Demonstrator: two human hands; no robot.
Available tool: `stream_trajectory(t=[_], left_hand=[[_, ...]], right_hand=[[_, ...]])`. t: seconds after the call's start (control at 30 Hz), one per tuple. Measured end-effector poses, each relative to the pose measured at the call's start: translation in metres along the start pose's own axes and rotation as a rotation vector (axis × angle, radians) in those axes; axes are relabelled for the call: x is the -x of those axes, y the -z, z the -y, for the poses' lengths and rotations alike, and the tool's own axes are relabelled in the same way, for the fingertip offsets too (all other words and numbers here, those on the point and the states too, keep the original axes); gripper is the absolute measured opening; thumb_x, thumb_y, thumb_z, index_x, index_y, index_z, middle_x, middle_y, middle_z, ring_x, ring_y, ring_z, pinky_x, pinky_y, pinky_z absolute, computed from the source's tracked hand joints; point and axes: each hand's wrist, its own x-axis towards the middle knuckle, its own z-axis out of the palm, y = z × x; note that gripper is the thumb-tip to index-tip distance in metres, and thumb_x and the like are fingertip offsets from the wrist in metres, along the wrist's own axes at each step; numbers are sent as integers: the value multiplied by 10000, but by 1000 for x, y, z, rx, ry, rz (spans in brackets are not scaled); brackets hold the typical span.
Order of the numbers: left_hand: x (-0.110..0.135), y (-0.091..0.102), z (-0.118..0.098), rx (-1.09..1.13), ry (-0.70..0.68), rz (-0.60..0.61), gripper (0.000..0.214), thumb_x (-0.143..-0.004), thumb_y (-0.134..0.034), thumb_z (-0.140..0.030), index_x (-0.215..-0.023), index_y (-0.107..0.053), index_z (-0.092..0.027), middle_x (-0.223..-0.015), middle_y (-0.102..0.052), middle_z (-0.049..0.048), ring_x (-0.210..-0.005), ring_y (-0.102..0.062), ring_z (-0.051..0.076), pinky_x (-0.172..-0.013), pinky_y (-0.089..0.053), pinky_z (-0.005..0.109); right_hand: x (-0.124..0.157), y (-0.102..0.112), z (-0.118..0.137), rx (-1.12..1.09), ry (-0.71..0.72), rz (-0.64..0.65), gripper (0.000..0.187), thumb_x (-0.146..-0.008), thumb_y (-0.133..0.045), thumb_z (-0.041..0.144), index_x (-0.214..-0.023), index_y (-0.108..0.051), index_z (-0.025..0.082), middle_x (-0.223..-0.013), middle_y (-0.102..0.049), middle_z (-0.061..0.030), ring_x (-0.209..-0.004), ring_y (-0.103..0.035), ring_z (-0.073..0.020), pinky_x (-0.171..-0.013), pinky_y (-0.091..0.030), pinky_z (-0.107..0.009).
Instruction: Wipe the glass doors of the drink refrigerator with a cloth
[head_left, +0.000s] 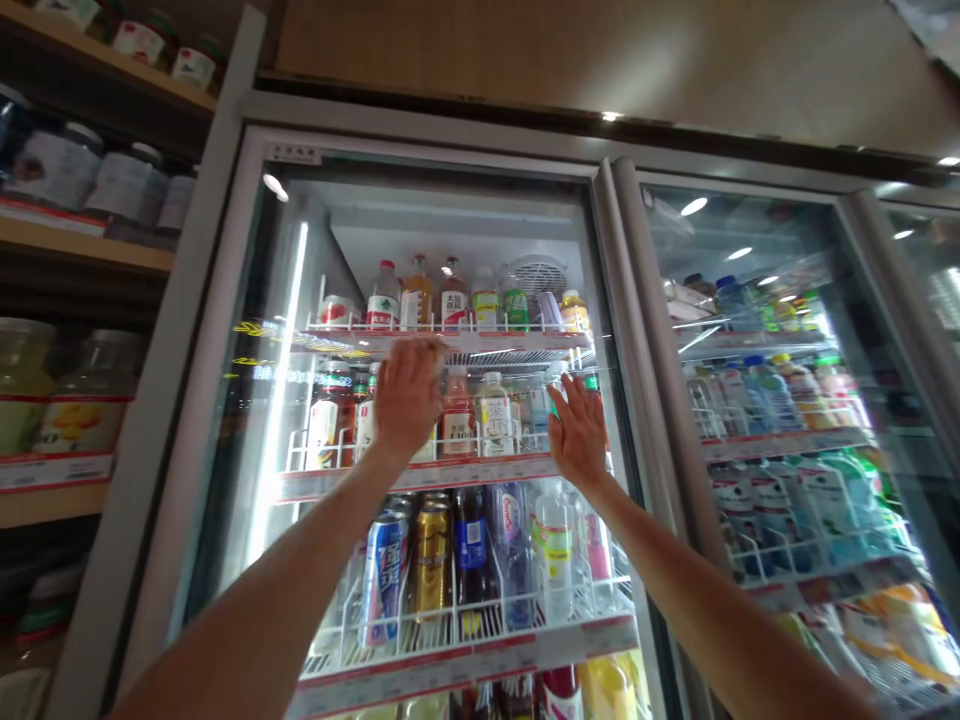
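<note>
My left hand (409, 395) is raised in front of the glass door (450, 215) of a drinks fridge, at about the level of the upper shelves. Its fingers are bunched and slightly blurred, with something pale at the fingertips that I cannot make out. To its right, my right hand (579, 428) is up at the same door with fingers spread and nothing in it. Behind the glass, between the hands, stand a pink drink bottle (457, 415) and a pale bottle (495, 415). Both hands hide parts of the bottles behind them.
Lower shelves hold a gold can (433, 560), a blue-and-white can (385, 575) and several bottles. A grey door frame (649, 400) separates a second stocked fridge door (780, 400) on the right. At left stands a wooden shelf (75, 240) with jars.
</note>
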Motion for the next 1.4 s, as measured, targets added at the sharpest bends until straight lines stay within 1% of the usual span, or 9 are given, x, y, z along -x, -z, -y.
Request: stream_trajectory(t=[0.13,0.33,0.5,0.67,0.7,0.87,1.03,1.23,1.4], left_hand=[[15,2,-13,55,-363,174,419,-912,-357,-259,-1322,-441,-232,-1402,-446,41,-1364,-288,201,-1105,-291,405],[21,10,19,-27,85,-40,468,-907,-353,-290,-1337,-417,-119,-1435,-371,155,-1389,-205,290,-1101,-254,505],[33,11,4,57,-292,192,443,-910,-364,-286,-1348,-406,-231,-1426,-412,53,-1380,-249,209,-1109,-279,420],[31,15,22,-31,148,-76,480,-910,-336,-290,-1360,-382,-129,-1439,-363,152,-1387,-214,285,-1098,-259,512],[33,14,19,-27,148,-79,484,-909,-340,-288,-1365,-376,-132,-1446,-352,149,-1390,-204,285,-1103,-250,512],[51,12,3,70,-261,156,453,-907,-364,-262,-1360,-389,-242,-1422,-417,49,-1378,-255,214,-1112,-275,440],[43,19,27,-37,95,-90,489,-909,-341,-274,-1378,-347,-133,-1438,-361,161,-1391,-207,276,-1103,-256,518],[44,16,11,57,-260,157,453,-909,-357,-268,-1359,-385,-229,-1423,-415,61,-1384,-239,199,-1118,-281,425],[38,19,32,-30,88,-79,493,-901,-350,-274,-1374,-362,-136,-1445,-355,153,-1391,-206,279,-1112,-260,523]], right_hand=[[0,1,-1,3,5,2,419,-918,-326,272,-1313,-459,231,-1421,-426,-65,-1374,-291,-204,-1116,-229,-461],[0,1,1,4,-9,-2,413,-917,-333,278,-1297,-475,199,-1424,-420,-83,-1379,-280,-218,-1117,-229,-469],[0,0,0,-19,-8,7,420,-919,-329,283,-1315,-454,220,-1429,-413,-74,-1379,-281,-220,-1112,-229,-486],[1,0,0,-8,10,-7,422,-922,-318,279,-1310,-464,200,-1423,-420,-90,-1380,-276,-220,-1117,-225,-474],[1,0,-1,-12,9,-2,426,-921,-317,276,-1318,-457,210,-1427,-415,-83,-1380,-274,-218,-1118,-222,-472],[0,1,-1,-22,1,5,424,-913,-336,265,-1318,-457,240,-1420,-428,-59,-1372,-291,-209,-1113,-230,-462],[0,1,0,-5,9,-22,400,-915,-338,266,-1280,-494,218,-1402,-451,-69,-1365,-306,-206,-1110,-241,-453],[0,1,-1,-14,8,0,404,-912,-339,262,-1285,-489,220,-1404,-447,-71,-1364,-308,-209,-1110,-233,-457],[0,1,1,-22,5,-16,406,-908,-349,265,-1291,-476,227,-1405,-445,-70,-1372,-293,-206,-1118,-217,-467]])
